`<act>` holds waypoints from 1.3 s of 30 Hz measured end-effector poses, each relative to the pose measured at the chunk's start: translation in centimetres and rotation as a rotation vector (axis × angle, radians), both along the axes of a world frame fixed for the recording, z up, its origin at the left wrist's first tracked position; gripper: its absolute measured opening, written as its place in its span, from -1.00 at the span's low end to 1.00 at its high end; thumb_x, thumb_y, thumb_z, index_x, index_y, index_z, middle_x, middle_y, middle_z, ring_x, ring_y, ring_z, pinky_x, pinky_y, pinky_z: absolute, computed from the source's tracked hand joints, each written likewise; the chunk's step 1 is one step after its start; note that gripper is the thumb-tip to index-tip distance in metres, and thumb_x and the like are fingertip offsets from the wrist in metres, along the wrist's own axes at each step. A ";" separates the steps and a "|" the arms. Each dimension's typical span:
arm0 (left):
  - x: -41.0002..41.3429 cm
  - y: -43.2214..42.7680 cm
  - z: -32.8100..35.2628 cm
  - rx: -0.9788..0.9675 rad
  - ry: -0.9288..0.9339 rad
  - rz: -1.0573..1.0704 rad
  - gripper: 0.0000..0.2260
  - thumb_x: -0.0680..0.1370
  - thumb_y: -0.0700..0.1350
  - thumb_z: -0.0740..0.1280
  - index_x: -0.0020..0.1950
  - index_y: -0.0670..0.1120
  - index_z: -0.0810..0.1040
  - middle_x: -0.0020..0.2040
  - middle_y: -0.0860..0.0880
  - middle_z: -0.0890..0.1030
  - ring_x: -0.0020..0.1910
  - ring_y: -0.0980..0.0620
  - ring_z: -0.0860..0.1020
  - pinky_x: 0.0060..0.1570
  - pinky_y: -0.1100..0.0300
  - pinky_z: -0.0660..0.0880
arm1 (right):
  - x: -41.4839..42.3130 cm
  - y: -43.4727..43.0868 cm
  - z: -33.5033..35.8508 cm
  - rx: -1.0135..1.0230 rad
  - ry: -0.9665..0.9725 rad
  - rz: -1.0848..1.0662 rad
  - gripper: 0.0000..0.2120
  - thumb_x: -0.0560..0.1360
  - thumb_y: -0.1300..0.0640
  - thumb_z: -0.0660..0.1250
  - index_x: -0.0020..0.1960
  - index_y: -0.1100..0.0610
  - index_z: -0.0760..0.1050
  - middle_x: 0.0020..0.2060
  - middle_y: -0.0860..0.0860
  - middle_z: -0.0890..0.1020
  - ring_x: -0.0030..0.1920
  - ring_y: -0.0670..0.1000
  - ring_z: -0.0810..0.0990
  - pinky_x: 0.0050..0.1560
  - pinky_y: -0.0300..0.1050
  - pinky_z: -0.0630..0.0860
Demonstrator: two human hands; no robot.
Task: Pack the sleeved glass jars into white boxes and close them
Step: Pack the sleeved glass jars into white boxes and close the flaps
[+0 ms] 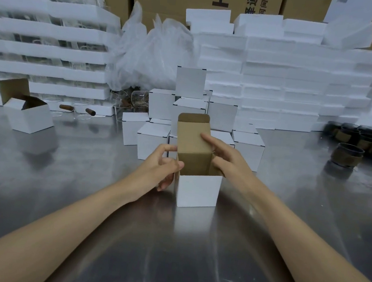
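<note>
- Box (197, 190), white outside and brown inside, stands upright on the steel table (193, 254), near the middle, with its top open.
- Its lid (194, 141) stands straight up from the far wall, brown inner face toward the camera, tuck flap at the top bent forward.
- Left hand (163, 168) is at the box's left side, fingers curled round the left top edge and wall; thumb and forefinger pinch near the lid's lower left corner.
- Right hand (224, 155) is at the right side: forefinger stretched out against the lid's brown face, the other fingers bent at the right top edge, seemingly on the side flap; I cannot tell how firmly it grips.
- Whether anything lies inside the box I cannot tell.
- Sleeved jars (360, 142), dark glass with tan bands, stand in a group at the far right of the table, well apart from the box.
- Closed boxes (182, 118) are stacked just behind the open one.
- Second open box (27, 113) sits far left, with clear glasses (80, 109) beside it.
- Foam slabs (287, 82) are piled along the back.
</note>
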State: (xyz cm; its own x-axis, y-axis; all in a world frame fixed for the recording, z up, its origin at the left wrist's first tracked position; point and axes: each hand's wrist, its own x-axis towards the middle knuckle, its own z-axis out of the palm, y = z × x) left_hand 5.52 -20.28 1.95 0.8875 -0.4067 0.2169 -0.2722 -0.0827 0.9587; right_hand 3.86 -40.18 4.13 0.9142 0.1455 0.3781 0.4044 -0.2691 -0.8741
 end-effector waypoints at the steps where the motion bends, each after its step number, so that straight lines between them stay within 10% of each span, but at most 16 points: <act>1: -0.1 0.1 0.1 0.021 -0.034 -0.027 -0.77 0.47 0.01 0.30 0.05 -0.04 0.40 -0.51 0.09 0.38 -0.56 0.08 0.28 -0.54 0.28 0.22 | -0.2 -0.1 0.0 -0.012 -0.011 -0.002 -0.45 0.47 0.45 0.11 0.38 0.07 0.41 0.05 0.22 0.53 0.04 0.29 0.48 0.19 0.18 0.46; 7: 0.0 0.2 0.1 0.042 -0.126 -0.007 -0.79 0.61 -0.15 0.27 -0.20 -0.13 0.32 -0.58 0.12 0.34 -0.61 0.10 0.19 -0.56 0.27 0.10 | -0.4 0.1 -0.1 -0.109 -0.035 -0.025 -0.49 0.52 0.45 0.07 0.39 0.15 0.42 0.06 0.11 0.57 -0.05 -0.01 0.48 0.03 -0.16 0.39; 13: 0.5 1.0 -0.1 -0.079 -0.091 -0.007 -0.69 0.50 -0.13 0.39 -0.27 -0.14 0.27 -0.55 0.09 0.24 -0.58 0.14 0.15 -0.57 0.33 0.10 | -0.9 0.7 -0.5 -0.193 -0.175 -0.040 -0.53 0.44 0.15 0.06 0.24 0.18 0.56 -0.27 -0.02 0.57 -0.22 0.13 0.45 -0.18 -0.09 0.32; 15: 0.6 0.8 -0.2 -0.044 -0.115 0.045 -0.70 0.45 -0.05 0.38 -0.28 -0.11 0.28 -0.52 0.07 0.32 -0.55 0.15 0.26 -0.55 0.33 0.20 | -0.8 0.7 -0.6 -0.189 -0.165 -0.057 -0.58 0.49 0.14 0.08 0.23 0.16 0.57 -0.11 0.05 0.68 -0.08 0.26 0.54 -0.06 0.01 0.44; 21: 0.8 1.2 -0.1 0.178 -0.524 0.278 -0.54 0.40 0.17 0.30 0.21 0.02 0.31 0.31 0.05 0.27 0.30 0.14 0.32 0.27 0.31 0.31 | -0.1 0.5 -0.7 -0.263 -0.035 -0.011 -0.66 0.64 0.18 0.11 0.37 0.07 0.44 0.19 0.09 0.55 0.18 -0.05 0.48 0.19 -0.32 0.30; 25: 0.4 1.1 -0.3 0.313 -0.593 0.170 -0.53 0.53 0.20 0.07 0.26 -0.05 0.47 0.27 0.07 0.44 0.35 0.11 0.31 0.37 0.26 0.20 | -0.3 0.5 -0.7 -0.279 -0.099 -0.043 -0.70 0.65 0.08 0.11 0.27 0.12 0.52 0.09 -0.04 0.42 0.13 -0.15 0.42 0.11 -0.51 0.24; 29: -0.1 0.9 0.0 0.323 -0.622 0.156 -0.55 0.54 0.19 0.06 0.26 -0.04 0.48 0.20 0.11 0.47 0.29 0.09 0.34 0.27 0.36 0.19 | -0.4 0.3 -1.1 -0.193 -0.108 0.056 -0.60 0.55 -0.07 0.09 0.11 0.20 0.50 0.25 -0.08 0.50 0.30 -0.16 0.41 0.30 -0.22 0.30; 35: -0.8 0.0 -0.4 0.220 -0.459 0.040 -0.54 0.56 0.20 0.04 0.23 -0.05 0.50 0.04 0.09 0.60 0.08 0.11 0.54 0.16 0.12 0.44 | 0.2 0.6 -2.7 -0.097 -0.274 -0.083 -0.51 0.53 -0.12 -0.06 -0.01 0.13 0.56 -0.14 0.05 0.65 -0.08 0.07 0.59 -0.05 -0.02 0.46; 39: -0.6 0.0 -0.8 0.230 -0.286 -0.063 -0.13 0.27 0.54 0.24 0.47 0.17 0.16 0.32 0.22 0.39 0.25 0.29 0.39 0.25 0.35 0.30 | 1.0 -0.4 -3.2 -0.138 -0.316 -0.350 -0.59 0.53 0.05 -0.04 -0.03 0.10 0.58 -0.17 0.06 0.66 -0.10 0.12 0.60 -0.04 0.14 0.50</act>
State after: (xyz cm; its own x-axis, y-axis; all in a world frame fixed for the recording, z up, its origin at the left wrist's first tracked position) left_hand 4.90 -20.27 1.18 0.7755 -0.5260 0.3491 -0.5382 -0.2618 0.8011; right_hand 4.85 -40.54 0.98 0.7611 -0.0818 0.6434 0.5081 -0.5413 -0.6700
